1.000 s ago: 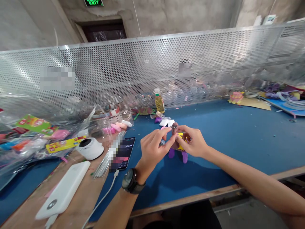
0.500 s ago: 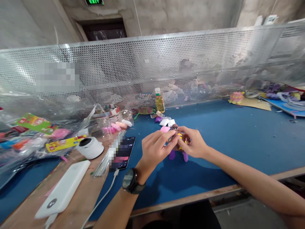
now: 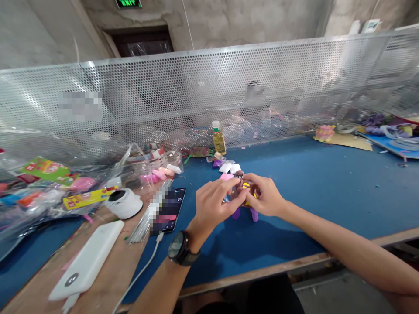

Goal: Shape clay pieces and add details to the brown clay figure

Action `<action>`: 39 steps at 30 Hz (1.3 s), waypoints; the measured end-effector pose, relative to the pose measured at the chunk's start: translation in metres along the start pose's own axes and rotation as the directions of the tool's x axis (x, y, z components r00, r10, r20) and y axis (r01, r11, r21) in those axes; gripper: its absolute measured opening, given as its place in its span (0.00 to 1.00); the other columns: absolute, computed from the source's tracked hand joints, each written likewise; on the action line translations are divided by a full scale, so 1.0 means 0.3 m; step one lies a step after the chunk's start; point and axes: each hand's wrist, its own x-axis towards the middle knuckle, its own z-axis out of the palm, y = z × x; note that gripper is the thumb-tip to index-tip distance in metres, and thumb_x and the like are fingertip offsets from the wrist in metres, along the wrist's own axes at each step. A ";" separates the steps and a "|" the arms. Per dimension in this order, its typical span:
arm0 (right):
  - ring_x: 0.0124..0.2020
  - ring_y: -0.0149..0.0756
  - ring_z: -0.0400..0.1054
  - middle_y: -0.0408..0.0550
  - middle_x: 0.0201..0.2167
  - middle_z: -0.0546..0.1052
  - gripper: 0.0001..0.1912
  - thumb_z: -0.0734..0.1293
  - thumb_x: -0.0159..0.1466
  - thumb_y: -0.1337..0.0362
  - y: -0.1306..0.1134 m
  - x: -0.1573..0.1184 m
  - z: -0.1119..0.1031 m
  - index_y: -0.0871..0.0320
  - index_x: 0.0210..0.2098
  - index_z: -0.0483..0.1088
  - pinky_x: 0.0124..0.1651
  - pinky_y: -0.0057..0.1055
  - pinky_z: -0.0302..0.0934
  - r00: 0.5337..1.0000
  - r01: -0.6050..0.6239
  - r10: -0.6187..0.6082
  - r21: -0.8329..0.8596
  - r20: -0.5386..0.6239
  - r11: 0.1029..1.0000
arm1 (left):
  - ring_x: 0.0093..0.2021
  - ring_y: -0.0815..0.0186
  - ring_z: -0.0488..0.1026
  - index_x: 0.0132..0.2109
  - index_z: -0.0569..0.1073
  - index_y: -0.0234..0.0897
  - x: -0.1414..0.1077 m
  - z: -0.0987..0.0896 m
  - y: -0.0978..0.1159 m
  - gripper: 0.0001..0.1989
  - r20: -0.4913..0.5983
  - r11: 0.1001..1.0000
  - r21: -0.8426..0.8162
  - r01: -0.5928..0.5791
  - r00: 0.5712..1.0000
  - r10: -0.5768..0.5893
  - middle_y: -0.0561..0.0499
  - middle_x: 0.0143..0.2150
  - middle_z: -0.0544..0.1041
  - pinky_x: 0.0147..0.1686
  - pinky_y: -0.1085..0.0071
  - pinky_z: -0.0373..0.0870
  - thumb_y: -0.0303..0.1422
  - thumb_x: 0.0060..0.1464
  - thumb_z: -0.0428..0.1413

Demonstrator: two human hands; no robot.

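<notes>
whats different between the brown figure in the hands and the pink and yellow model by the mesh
Colour: the figure shows brown, yellow and purple; the model is pink and yellow.
Handling: the figure is between the left hand and right hand, partly hidden; no hand touches the model.
Place: the figure is nearer the camera; the model is near the mesh.
Both show yellow.

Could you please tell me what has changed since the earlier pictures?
The left hand has shifted slightly right, its index finger now partly covering the brown head. Nothing was visibly grasped or released. The right hand remains on the figure; phone and bottle stayed put.
</notes>
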 end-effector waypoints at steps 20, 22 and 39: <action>0.22 0.28 0.66 0.43 0.31 0.80 0.11 0.65 0.66 0.64 0.001 -0.001 -0.002 0.55 0.48 0.73 0.29 0.26 0.59 1.000 -0.007 0.007 -0.003 0.010 1.000 | 0.23 0.73 0.73 0.50 0.75 0.39 0.001 -0.002 -0.002 0.14 -0.013 0.999 0.044 -0.006 1.000 0.006 0.59 0.26 0.78 0.26 0.74 0.66 0.35 0.60 0.65; 0.21 0.28 0.66 0.42 0.31 0.80 0.11 0.65 0.66 0.64 0.000 0.000 -0.003 0.55 0.47 0.73 0.29 0.26 0.59 1.000 -0.004 0.005 -0.002 0.012 1.000 | 0.23 0.73 0.72 0.50 0.74 0.39 0.001 -0.001 -0.004 0.13 -0.016 0.999 0.049 -0.018 1.000 0.019 0.59 0.26 0.78 0.25 0.74 0.65 0.34 0.60 0.65; 0.23 0.27 0.67 0.43 0.31 0.79 0.11 0.65 0.68 0.64 -0.001 0.000 0.002 0.56 0.48 0.74 0.30 0.26 0.59 1.000 -0.002 0.002 0.002 0.008 1.000 | 0.22 0.73 0.71 0.51 0.74 0.37 0.001 -0.008 -0.009 0.14 -0.005 0.992 0.117 -0.057 0.998 0.058 0.58 0.27 0.80 0.25 0.73 0.62 0.33 0.61 0.66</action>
